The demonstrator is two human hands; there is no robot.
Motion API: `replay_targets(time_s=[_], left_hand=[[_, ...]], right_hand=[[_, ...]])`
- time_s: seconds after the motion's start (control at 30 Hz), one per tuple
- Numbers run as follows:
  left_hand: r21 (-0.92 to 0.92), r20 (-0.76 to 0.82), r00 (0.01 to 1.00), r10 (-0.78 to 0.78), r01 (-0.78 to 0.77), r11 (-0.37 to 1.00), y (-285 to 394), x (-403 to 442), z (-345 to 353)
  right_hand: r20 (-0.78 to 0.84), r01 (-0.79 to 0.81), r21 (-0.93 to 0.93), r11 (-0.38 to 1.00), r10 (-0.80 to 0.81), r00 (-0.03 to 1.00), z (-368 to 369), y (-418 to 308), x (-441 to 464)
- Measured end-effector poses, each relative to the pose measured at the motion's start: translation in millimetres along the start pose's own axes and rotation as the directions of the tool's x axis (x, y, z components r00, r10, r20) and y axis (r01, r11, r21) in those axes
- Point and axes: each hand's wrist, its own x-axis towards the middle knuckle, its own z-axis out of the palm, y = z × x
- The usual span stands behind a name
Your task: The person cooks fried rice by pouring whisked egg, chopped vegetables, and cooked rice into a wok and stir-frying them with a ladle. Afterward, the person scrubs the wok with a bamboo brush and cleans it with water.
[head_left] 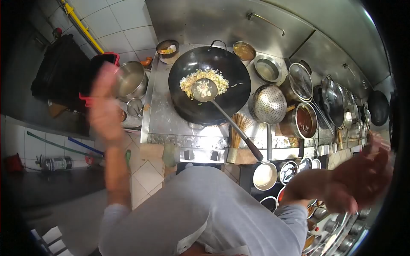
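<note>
A black wok (183, 109) stands on the steel stove, with chopped pale and yellow food (220, 81) in its middle. A ladle (224, 113) rests in the wok, its bowl on the food and its dark handle end past the front edge, touched by neither hand. My left hand (104, 106) is raised at the left beside a steel pot (130, 81); motion smears its fingers. At the far right, my right hand (363, 177) is held out above the bowls, its fingers apart with nothing visible in them.
A perforated strainer (269, 104), a bamboo brush (238, 132) and a pot of dark red sauce (305, 121) are right of the wok. Behind it stand small bowls (244, 51). Condiment containers (265, 176) line the lower right. A fire extinguisher (57, 163) is at the left.
</note>
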Motion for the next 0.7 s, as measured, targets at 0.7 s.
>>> replay_targets(time_s=[0.7], left_hand=[[-0.381, 0.606, 0.131, 0.785, -0.818, 0.431, 227.3, 84.6, -24.3]], right_hand=[[0.1, 0.404, -0.015, 0.915, -0.4, 0.911, 31.9, -44.6, 67.5]])
